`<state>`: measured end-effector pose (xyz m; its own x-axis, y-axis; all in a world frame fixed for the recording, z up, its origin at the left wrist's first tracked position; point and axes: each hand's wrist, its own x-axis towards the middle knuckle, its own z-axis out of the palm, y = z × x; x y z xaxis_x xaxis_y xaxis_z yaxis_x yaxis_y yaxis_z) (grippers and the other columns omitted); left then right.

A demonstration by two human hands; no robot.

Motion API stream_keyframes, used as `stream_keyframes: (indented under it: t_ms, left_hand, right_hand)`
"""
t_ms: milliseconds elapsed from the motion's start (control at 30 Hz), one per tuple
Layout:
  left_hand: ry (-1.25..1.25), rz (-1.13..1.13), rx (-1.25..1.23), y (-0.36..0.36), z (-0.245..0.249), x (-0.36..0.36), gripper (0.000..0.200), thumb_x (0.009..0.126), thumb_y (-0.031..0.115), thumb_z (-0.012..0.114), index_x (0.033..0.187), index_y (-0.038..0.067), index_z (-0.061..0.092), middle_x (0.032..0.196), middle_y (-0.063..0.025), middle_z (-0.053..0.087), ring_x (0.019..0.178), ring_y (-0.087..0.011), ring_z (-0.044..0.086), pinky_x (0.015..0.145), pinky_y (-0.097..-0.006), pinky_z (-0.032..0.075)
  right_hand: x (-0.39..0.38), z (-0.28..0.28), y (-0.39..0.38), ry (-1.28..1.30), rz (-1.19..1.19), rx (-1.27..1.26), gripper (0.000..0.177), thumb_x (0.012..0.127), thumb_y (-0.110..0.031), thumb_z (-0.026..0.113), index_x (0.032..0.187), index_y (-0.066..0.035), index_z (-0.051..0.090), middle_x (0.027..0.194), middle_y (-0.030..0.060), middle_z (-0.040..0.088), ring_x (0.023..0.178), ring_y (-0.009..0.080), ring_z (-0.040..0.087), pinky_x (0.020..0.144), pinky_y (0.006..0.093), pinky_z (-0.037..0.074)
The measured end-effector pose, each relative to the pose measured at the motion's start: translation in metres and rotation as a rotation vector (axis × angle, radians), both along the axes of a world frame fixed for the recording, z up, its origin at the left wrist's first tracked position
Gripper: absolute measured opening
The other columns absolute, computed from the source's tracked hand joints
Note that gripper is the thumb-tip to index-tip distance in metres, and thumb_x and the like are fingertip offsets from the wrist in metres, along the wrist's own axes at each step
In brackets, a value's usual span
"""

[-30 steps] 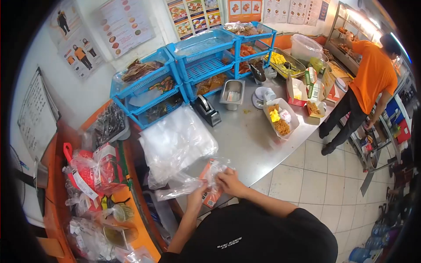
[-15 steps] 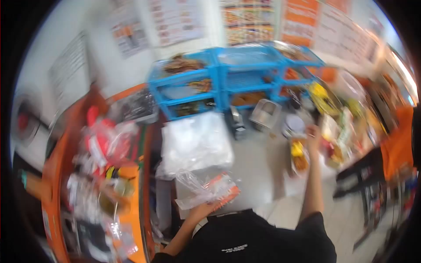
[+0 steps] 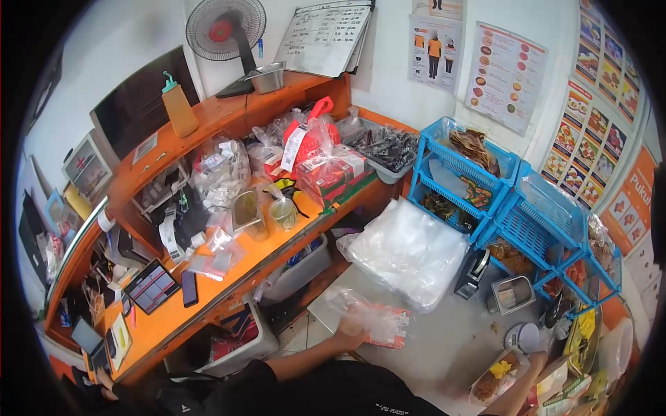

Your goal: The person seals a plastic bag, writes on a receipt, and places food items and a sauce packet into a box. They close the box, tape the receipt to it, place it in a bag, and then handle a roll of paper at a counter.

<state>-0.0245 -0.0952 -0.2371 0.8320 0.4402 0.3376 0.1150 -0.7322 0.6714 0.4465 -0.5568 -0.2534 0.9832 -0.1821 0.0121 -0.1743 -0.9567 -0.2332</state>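
1. Left hand [image 3: 350, 327]: fingers closed on the near end of the clear bag [image 3: 364, 310]. The bag lies on the steel counter [image 3: 444, 347], close to its front edge, with an orange packet [image 3: 393, 327] inside.
2. Right hand [image 3: 538, 360]: stretched out low to the right, just beside the paper tray [image 3: 485, 390]. It sits dim at the frame's edge, so I cannot tell whether the fingers are open or closed.
3. Risk, my judgement: only one hand steadies the slick bag so near the edge. A small tug could slide it off the counter or let the packet slip out of the mouth.
4. Risk, second: the right hand reaches at the far edge of view. A blind reach could tip the paper tray and scatter its contents.
5. The paper tray holds yellow and brown snack pieces.
6. Small steel pan [image 3: 512, 295]: something pale inside, not identifiable. The tape dispenser [image 3: 474, 270] stands beside it.
7. Stack of clear bags [image 3: 409, 253]: loose, piled on the counter beyond the left hand.
8. Blue baskets [image 3: 485, 182]: dark dried pieces in the top one and packed foods below, details unclear.
9. Grey tub [image 3: 395, 173] on the orange counter [image 3: 208, 277]: dark items, well apart from both hands.
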Motion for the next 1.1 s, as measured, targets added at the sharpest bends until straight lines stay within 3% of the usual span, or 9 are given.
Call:
stream_keyframes:
  t_ms: [133,300,433,567,667,867,1000,1067,1100]
  left_hand:
    - [0.061,0.181,-0.265,0.023,0.077,0.007,0.035,0.078,0.012,0.050,0.111,0.002,0.056,0.116,-0.0203,0.051,0.112,-0.0384,0.042,0.096,-0.0506,0.029]
    - [-0.434,0.394,0.312,0.128,0.173,0.039,0.021,0.082,0.014,0.053,0.097,-0.001,0.056,0.096,-0.0216,0.053,0.093,-0.0383,0.047,0.088,-0.0466,0.034]
    - [-0.150,0.684,0.468,0.270,0.205,0.091,0.024,0.084,0.021,0.056,0.088,-0.003,0.056,0.088,-0.0223,0.054,0.089,-0.0382,0.049,0.078,-0.0492,0.036]
    - [-0.146,0.829,0.506,0.382,0.215,0.133,0.046,0.080,0.028,0.064,0.109,-0.005,0.051,0.106,-0.0262,0.054,0.102,-0.0394,0.050,0.089,-0.0480,0.037]
    - [-0.306,0.817,0.441,0.355,0.235,0.133,0.057,0.076,0.027,0.068,0.118,-0.006,0.046,0.114,-0.0266,0.052,0.107,-0.0401,0.049,0.092,-0.0461,0.037]
    - [-0.408,-0.277,-0.066,0.146,0.198,0.122,0.042,0.075,0.014,0.070,0.112,0.002,0.055,0.112,-0.0147,0.054,0.108,-0.0269,0.050,0.099,-0.0373,0.034]
    - [-0.136,-0.872,-0.225,0.038,0.158,0.102,0.037,0.076,0.015,0.072,0.107,0.002,0.059,0.100,-0.0104,0.060,0.096,-0.0217,0.056,0.096,-0.0356,0.036]
    - [0.056,-1.077,-0.172,0.017,0.145,0.093,0.033,0.076,0.016,0.072,0.104,0.002,0.060,0.092,-0.0084,0.063,0.088,-0.0182,0.059,0.089,-0.0344,0.042]
    - [0.149,-0.952,-0.438,0.018,0.145,0.092,0.028,0.078,0.014,0.070,0.101,0.001,0.061,0.086,-0.0063,0.063,0.081,-0.0139,0.059,0.081,-0.0311,0.045]
  right_hand:
    - [-0.014,0.035,0.014,-0.308,0.082,0.072,0.027,0.079,-0.019,0.059,0.093,0.003,0.060,0.090,0.0212,0.062,0.084,0.0355,0.059,0.077,0.0441,0.046]
    - [-0.048,0.101,0.025,-0.497,0.281,0.429,0.016,0.084,-0.012,0.058,0.090,0.003,0.056,0.070,0.0098,0.054,0.062,0.0190,0.048,0.061,0.0325,0.041]
    - [-0.105,0.146,0.050,-0.528,0.313,0.525,0.014,0.087,-0.012,0.057,0.089,0.001,0.056,0.065,0.0005,0.046,0.057,0.0103,0.039,0.053,0.0269,0.034]
    - [-0.177,0.201,0.093,-0.392,0.209,0.499,0.017,0.089,-0.015,0.056,0.089,0.003,0.057,0.074,0.0075,0.055,0.067,0.0132,0.047,0.062,0.0276,0.039]
    - [-0.202,0.200,0.108,-0.465,0.354,0.588,0.014,0.089,-0.013,0.054,0.093,0.000,0.056,0.072,0.0008,0.050,0.063,0.0078,0.042,0.057,0.0232,0.035]
    - [-0.283,0.215,0.206,-0.058,0.555,0.810,0.035,0.078,0.004,0.046,0.111,-0.001,0.057,0.099,0.0080,0.057,0.092,0.0149,0.053,0.084,0.0279,0.042]
    - [-0.313,0.227,0.271,0.453,1.051,0.867,0.034,0.074,0.007,0.055,0.107,0.002,0.059,0.098,0.0075,0.061,0.082,0.0139,0.057,0.072,0.0272,0.047]
    - [-0.311,0.226,0.277,0.404,0.988,0.899,0.024,0.077,0.008,0.058,0.100,0.001,0.061,0.101,0.0085,0.060,0.087,0.0137,0.057,0.076,0.0279,0.046]
    - [-0.304,0.205,0.282,0.050,0.987,1.094,0.024,0.080,0.000,0.057,0.104,0.000,0.059,0.102,0.0078,0.060,0.079,0.0151,0.055,0.072,0.0268,0.044]
